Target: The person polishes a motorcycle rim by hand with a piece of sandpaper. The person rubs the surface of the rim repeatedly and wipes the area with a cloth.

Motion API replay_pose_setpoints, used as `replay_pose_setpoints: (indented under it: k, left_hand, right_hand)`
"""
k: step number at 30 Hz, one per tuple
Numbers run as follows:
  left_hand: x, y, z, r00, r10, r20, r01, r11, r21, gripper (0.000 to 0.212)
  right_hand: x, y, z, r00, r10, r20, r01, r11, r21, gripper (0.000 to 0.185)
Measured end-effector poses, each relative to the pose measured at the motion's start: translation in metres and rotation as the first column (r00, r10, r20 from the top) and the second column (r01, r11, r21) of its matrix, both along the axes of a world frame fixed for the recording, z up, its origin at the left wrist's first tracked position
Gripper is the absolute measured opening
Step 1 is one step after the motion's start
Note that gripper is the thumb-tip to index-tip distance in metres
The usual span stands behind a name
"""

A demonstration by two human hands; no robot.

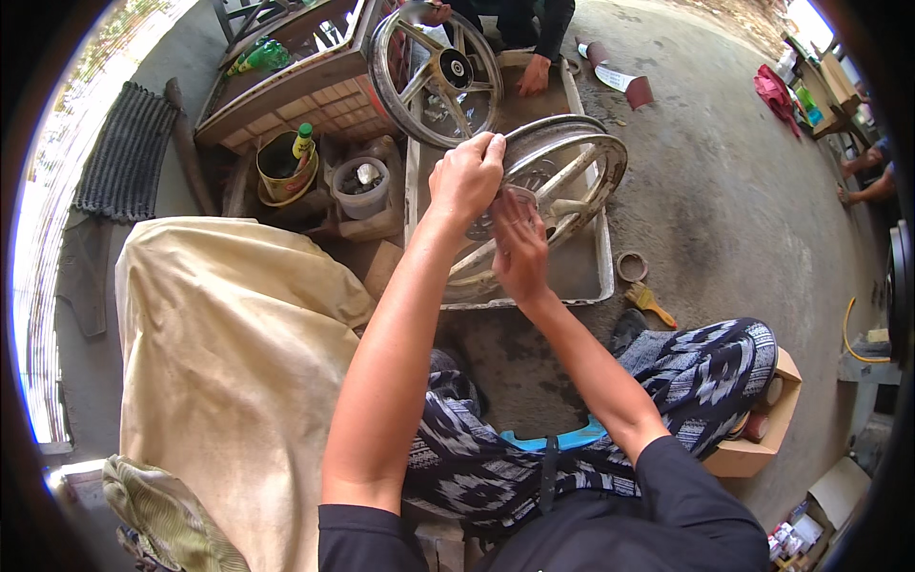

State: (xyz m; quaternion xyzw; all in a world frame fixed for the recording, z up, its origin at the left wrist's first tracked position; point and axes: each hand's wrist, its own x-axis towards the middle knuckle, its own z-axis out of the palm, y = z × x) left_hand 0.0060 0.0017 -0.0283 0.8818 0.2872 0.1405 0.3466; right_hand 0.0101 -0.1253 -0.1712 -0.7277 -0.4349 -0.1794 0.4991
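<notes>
A spoked alloy motorcycle wheel (597,196), marked with worn pale patches, stands tilted over a shallow rectangular tray (607,275). My left hand (468,175) is closed on the wheel's upper left rim. Near the hub, my right hand (522,247) is blurred, its fingers held against or close to the wheel; a reddish-brown piece, perhaps abrasive paper, shows at the fingers. Whether that hand grips it is unclear. Beyond, a co-worker's hand (432,13) holds a second alloy wheel (452,68), and the co-worker's other hand (535,75) reaches down into the tray.
A paint-stained tin (268,189) with a green-capped bottle and a plastic tub (362,207) stand left of the tray. A tape roll (632,267) and a paintbrush (652,304) lie at its right. Beige cloth (236,357) drapes at my left; a cardboard box (750,457) is by my right knee.
</notes>
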Motion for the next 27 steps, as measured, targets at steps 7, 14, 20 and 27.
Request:
replay_pose_setpoints:
  k: [7,14,20,27]
  left_hand:
    - [0.002,-0.001,0.001,1.000,0.008,-0.011,-0.008,1.000,0.004,0.043]
    - [0.000,0.004,-0.002,1.000,0.024,0.007,-0.024,0.999,-0.040,0.042]
    - [0.004,0.004,-0.001,1.000,0.004,-0.021,-0.005,1.000,-0.019,0.041]
    - [0.004,0.003,0.001,0.999,0.007,-0.036,-0.009,0.999,-0.038,0.041]
  right_hand:
    - [0.000,0.008,0.000,1.000,-0.020,-0.004,0.020,1.000,0.015,0.061]
    - [0.002,0.003,0.006,0.996,0.048,0.076,-0.045,0.998,-0.046,0.055]
    - [0.019,0.006,-0.003,0.997,-0.058,0.047,0.057,0.998,0.016,0.055]
    - [0.006,0.003,0.002,0.998,-0.016,-0.053,0.018,0.999,0.035,0.052]
